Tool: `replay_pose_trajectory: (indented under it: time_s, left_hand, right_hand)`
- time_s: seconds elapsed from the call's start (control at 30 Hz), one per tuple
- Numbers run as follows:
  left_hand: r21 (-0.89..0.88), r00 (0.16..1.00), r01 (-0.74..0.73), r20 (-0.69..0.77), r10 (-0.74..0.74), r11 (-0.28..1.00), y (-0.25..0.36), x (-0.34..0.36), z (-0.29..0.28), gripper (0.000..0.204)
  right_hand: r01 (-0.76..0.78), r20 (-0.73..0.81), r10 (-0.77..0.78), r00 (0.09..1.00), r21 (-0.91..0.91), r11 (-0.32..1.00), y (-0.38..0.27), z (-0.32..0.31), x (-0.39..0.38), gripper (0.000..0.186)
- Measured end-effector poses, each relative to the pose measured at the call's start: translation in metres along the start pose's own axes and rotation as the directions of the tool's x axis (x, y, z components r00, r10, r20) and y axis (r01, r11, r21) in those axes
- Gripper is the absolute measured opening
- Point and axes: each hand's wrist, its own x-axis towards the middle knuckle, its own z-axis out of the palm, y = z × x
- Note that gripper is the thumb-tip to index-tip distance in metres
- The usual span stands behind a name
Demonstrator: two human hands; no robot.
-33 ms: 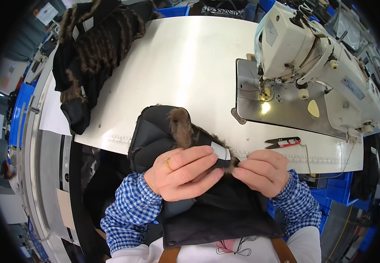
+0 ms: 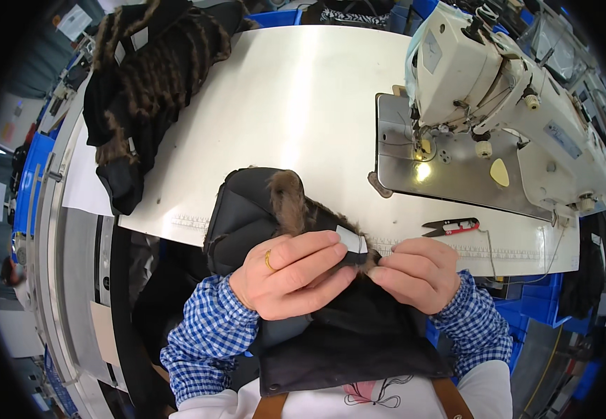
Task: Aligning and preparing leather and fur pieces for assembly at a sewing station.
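A black quilted garment piece with brown fur trim (image 2: 236,209) lies over the table's front edge, its near part hanging toward my lap. My left hand (image 2: 292,272), a ring on one finger, is closed on the piece beside a small white label (image 2: 351,239). Thumb and fingers of my right hand (image 2: 418,274) pinch the fur edge just right of the label. Only a narrow gap separates the two hands. What lies under the fingertips is hidden. Red-and-black thread snips (image 2: 451,226) rest on the table beyond my right hand.
At the right stands a white sewing machine (image 2: 519,105) on a metal bed plate (image 2: 393,164). A pile of black, fur-striped garments (image 2: 159,84) covers the table's far left. Ruler markings run along the front of the white table (image 2: 282,98). Blue bins (image 2: 544,300) stand below at right.
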Motion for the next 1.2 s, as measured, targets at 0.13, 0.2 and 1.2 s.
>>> replay_pose_trajectory:
  time_s: [0.13,0.2,1.2]
  left_hand:
    - [-0.008,0.996,0.088,0.013,-0.088,0.996,0.001,0.000,0.001,0.036]
    - [-0.012,0.994,0.104,0.034,-0.104,0.994,-0.001,0.003,-0.001,0.035]
    - [-0.208,0.873,0.487,0.086,-0.480,0.848,-0.015,0.027,0.007,0.031]
  right_hand:
    - [0.020,0.044,-0.020,0.999,-0.017,1.000,0.002,0.005,0.006,0.038]
    - [-0.003,-0.014,0.002,1.000,-0.027,1.000,0.003,0.010,0.005,0.038]
    - [-0.673,0.218,0.644,0.733,0.365,0.643,0.020,0.008,0.035,0.019]
